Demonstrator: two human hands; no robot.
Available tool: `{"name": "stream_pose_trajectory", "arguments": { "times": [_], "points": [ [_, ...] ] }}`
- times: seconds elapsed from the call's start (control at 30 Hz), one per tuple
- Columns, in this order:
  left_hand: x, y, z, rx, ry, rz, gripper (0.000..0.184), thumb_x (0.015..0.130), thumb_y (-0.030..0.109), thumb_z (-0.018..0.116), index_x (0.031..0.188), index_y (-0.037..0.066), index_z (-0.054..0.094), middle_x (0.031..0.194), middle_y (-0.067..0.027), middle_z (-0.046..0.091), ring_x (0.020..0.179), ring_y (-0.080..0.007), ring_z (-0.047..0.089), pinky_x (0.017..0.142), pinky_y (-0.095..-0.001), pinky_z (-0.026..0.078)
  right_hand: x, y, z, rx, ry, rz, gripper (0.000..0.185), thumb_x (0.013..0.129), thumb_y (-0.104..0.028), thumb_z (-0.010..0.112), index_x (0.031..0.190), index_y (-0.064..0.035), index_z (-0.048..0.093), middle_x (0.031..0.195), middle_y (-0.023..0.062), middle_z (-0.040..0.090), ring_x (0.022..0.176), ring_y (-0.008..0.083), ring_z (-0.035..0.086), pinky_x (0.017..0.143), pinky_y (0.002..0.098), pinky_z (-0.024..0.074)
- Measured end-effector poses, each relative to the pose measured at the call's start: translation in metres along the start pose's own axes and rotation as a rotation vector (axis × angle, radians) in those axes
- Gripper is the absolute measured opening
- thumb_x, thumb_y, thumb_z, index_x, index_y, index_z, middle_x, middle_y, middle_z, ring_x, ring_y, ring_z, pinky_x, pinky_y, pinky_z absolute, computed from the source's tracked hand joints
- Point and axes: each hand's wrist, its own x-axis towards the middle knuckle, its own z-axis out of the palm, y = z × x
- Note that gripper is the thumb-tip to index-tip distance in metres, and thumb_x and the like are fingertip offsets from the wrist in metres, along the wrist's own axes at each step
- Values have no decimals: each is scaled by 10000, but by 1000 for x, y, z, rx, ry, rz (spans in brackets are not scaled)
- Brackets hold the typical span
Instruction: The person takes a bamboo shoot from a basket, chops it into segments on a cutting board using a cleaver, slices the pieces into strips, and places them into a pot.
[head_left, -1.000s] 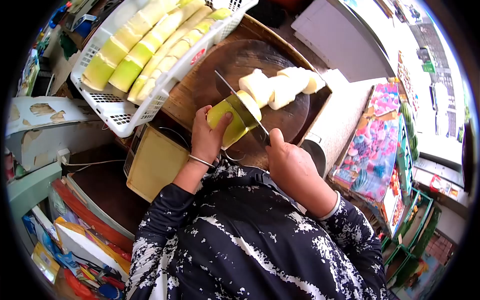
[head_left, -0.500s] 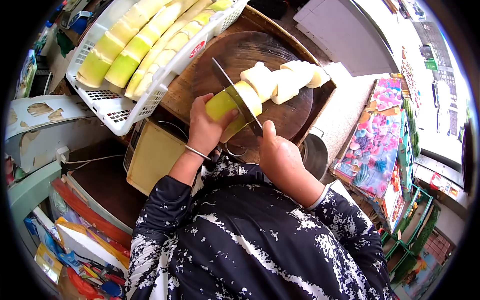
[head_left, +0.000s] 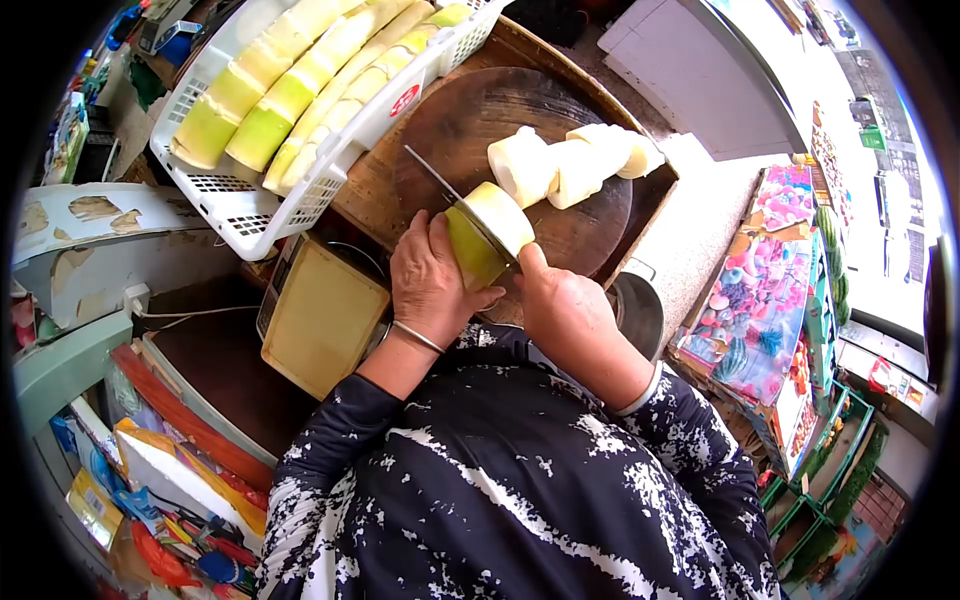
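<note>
A short, thick green-and-white bamboo shoot lies at the near side of the round wooden chopping board. My left hand is closed around its left end, fingers over the top and thumb at the near side. A long knife crosses the shoot, its blade against the peel and its tip pointing to the far left. In my right hand is the knife's handle, mostly hidden by my fingers. Farther back on the board, several pale, peeled bamboo shoot pieces sit in a row.
A white plastic basket with several long bamboo shoots stands at the far left. Below it is a yellowish tray. A metal pot stands right of my right hand, beyond it a colourful printed box.
My left hand has shifted its grip on the shoot, the thumb moving from its top to the near side. The knife has moved slightly nearer and its tip leftward. The view has shifted a little.
</note>
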Motion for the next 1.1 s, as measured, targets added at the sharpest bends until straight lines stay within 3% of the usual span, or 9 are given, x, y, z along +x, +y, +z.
{"name": "stream_pose_trajectory", "arguments": {
  "times": [0.1, 0.2, 0.43, 0.53, 0.63, 0.7, 0.83, 0.93, 1.1],
  "points": [
    [7, -8, 3, 30, -12, 56, 878, 519, 440, 804, 1138, -45, 412, 1125, -229, 451, 1056, -377, 445, 894, -426, 395, -3, 5, 9, -38, 19, -2, 170, 861, -146, 510, 878, -33, 383, 590, 195, 572, 562, 378, 581, 488, 463, 442],
    [26, -25, 4, 0, -109, -38, 777, 438, 447, 827, 941, -14, 455, 950, -201, 512, 910, -362, 529, 763, -389, 459, -1, 18, 26, -50, 164, -109, 127, 850, -107, 475, 895, -21, 394, 618, 159, 590, 555, 315, 604, 474, 419, 462],
    [45, -32, -14, -77, -367, -204, 844, 474, 495, 803, 1005, -72, 475, 1025, -225, 524, 977, -333, 543, 820, -355, 471, -20, 13, 12, 11, 233, -111, 147, 855, -120, 499, 861, -41, 375, 559, 162, 552, 513, 336, 572, 445, 433, 432],
    [43, -39, -8, -41, -267, -149, 844, 476, 512, 796, 963, -105, 489, 1005, -239, 538, 969, -326, 556, 823, -337, 471, -43, 28, 11, -14, 166, -68, 177, 860, -137, 516, 846, -47, 364, 528, 168, 535, 498, 359, 554, 439, 447, 415],
    [48, -36, -10, -10, -345, -121, 829, 478, 503, 801, 930, -120, 492, 986, -244, 545, 950, -321, 564, 817, -329, 471, -45, 32, 14, 1, 136, -59, 172, 853, -120, 512, 863, -44, 358, 527, 176, 530, 501, 364, 554, 439, 453, 407],
    [48, -37, -12, -43, -330, -126, 821, 482, 491, 805, 933, -119, 491, 988, -243, 544, 945, -320, 565, 813, -328, 473, -38, 29, 13, 6, 76, -68, 194, 740, -2, 492, 883, -15, 361, 575, 178, 560, 542, 361, 578, 474, 443, 449],
    [50, -29, -23, -175, -377, -194, 845, 478, 446, 823, 985, -125, 461, 1016, -246, 531, 972, -326, 549, 831, -336, 462, -24, 28, 9, -2, 27, -57, 193, 739, 5, 489, 889, 0, 368, 616, 198, 578, 595, 367, 596, 508, 454, 457],
    [41, -34, -12, -40, -284, -143, 895, 468, 433, 828, 1039, -129, 430, 1052, -251, 514, 1024, -336, 518, 876, -347, 436, 1, 35, 29, -1, -4, -62, 171, 756, -10, 485, 885, 1, 372, 649, 204, 593, 637, 375, 606, 536, 455, 467],
    [42, -40, -11, -103, -289, -200, 947, 460, 440, 828, 1089, -126, 403, 1091, -259, 495, 1063, -344, 492, 911, -355, 412, 6, 32, 32, -25, -41, -31, 153, 781, -37, 477, 897, -4, 383, 687, 206, 608, 659, 371, 614, 551, 451, 478]
  ]
}}
